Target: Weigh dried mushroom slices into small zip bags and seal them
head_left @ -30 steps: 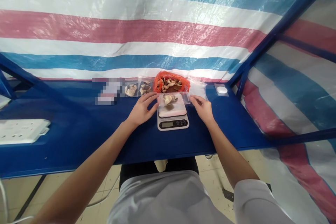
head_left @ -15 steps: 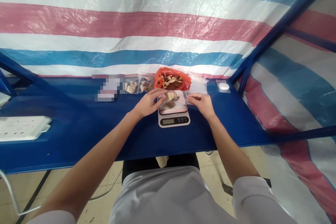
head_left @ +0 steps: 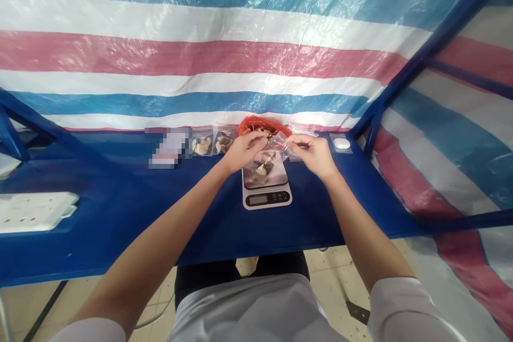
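A clear plastic bag (head_left: 265, 164) with several brown and cream dried pieces, which look like mushroom slices, is above the plate of a white kitchen scale (head_left: 267, 199). My left hand (head_left: 245, 152) grips the bag's upper left edge between thumb and fingers. On the other side, the fingertips of my right hand (head_left: 315, 154) pinch its upper right corner. The bag's top stretches between both hands. Whether its bottom rests on the scale, I cannot tell. Just behind stands an open red plastic bag (head_left: 245, 127) of similar pieces, partly hidden by my left hand.
Two filled clear bags, a left one (head_left: 201, 145) and a right one (head_left: 223, 141), lie left of the red bag. A small packet with a white round item (head_left: 341, 143) lies to the right. A power strip (head_left: 36, 211) sits at the left; blue frame bars (head_left: 395, 88) flank the table.
Both hands have lifted the bag's top, and the pieces now hang lower in it. My right hand has come closer to the left. The view has tilted up slightly.
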`<state>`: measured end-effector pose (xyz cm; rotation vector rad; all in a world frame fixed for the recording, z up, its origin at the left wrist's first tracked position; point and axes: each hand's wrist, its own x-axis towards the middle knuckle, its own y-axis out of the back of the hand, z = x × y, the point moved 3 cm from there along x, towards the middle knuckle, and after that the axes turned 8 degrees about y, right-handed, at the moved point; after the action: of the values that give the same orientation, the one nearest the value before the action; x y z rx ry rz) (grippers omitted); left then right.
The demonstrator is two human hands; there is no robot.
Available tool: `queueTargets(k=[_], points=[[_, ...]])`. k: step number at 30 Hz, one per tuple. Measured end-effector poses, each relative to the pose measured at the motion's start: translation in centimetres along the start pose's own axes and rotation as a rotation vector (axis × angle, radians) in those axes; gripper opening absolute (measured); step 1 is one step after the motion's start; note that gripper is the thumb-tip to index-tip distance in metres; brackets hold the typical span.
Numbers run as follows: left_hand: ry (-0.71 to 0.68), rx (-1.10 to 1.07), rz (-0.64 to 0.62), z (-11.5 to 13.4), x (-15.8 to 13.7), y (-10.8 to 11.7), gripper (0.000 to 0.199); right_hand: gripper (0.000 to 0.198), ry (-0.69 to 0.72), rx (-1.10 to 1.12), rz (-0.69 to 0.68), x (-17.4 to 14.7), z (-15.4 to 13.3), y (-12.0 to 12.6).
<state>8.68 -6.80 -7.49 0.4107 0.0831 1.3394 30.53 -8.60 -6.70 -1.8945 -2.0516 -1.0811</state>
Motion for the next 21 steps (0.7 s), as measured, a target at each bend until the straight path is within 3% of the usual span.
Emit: queueTargets(k=[5, 11, 16, 19, 21], points=[[0.214, -0.408, -0.066, -0.3, 1.2, -0.7, 0.047, 0.021, 0.080, -0.039, -0.096, 2.2, -1.6, -0.2], [0.347, -0.603, -0.108, -0.9, 0.9, -0.5, 0.042, 0.020, 0.105, 0.080, -0.147, 3.8, -1.6, -1.2], [0.255, -0.604, -0.023, -1.7, 0.7, -0.1, 0.033, 0.017, 0.053, 0.223, -0.100, 4.0, -0.2, -2.5], [0.179, -0.601, 0.040, -2.4, 0.6, 0.0, 0.030, 0.021, -0.029, 0.324, 0.047, 3.7, 1.3, -3.3], [0.138, -0.629, 0.059, -2.8, 0.5, 0.0, 0.027, 0.034, -0.174, 0.416, 0.149, 3.2, 2.6, -3.9]])
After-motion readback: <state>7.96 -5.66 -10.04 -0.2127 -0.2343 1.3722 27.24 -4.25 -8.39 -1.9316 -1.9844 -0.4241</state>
